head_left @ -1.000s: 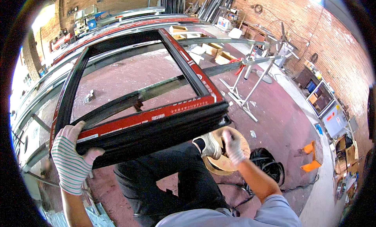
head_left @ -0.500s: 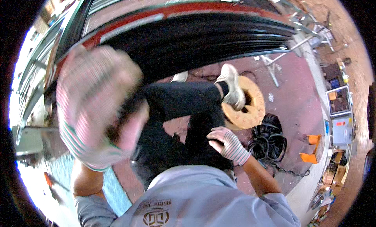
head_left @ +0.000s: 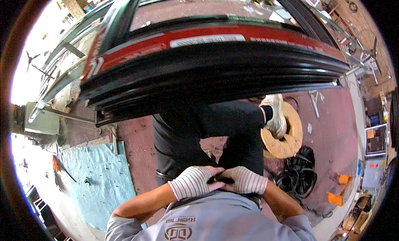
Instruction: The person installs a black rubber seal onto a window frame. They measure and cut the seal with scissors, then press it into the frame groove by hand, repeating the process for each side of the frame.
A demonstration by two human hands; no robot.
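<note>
My left hand (head_left: 194,182) and my right hand (head_left: 245,180), in pale gloves with pink and green stripes, meet at my lap just in front of my waist. Their fingers curl inward and touch at the tips, with a dark gap between them. Whatever they may hold there is hidden. Below them are my black trousers (head_left: 199,124), with one leg crossed over the other. Beyond my knees stands a large frame of black profiles (head_left: 216,72), with red printed film (head_left: 291,36) along its face. Neither hand touches the frame.
My raised shoe (head_left: 274,116) is over a round yellow spool (head_left: 295,137). Near it lie a heap of black bags or straps (head_left: 297,174) and an orange bracket (head_left: 338,195). A light blue mat (head_left: 97,178) covers floor at left. Boxes and a grey case (head_left: 373,172) line the right.
My left hand has come down from high at the left, near the view, to my lap. My right hand has drawn in from my thigh to meet it. The view has shifted.
</note>
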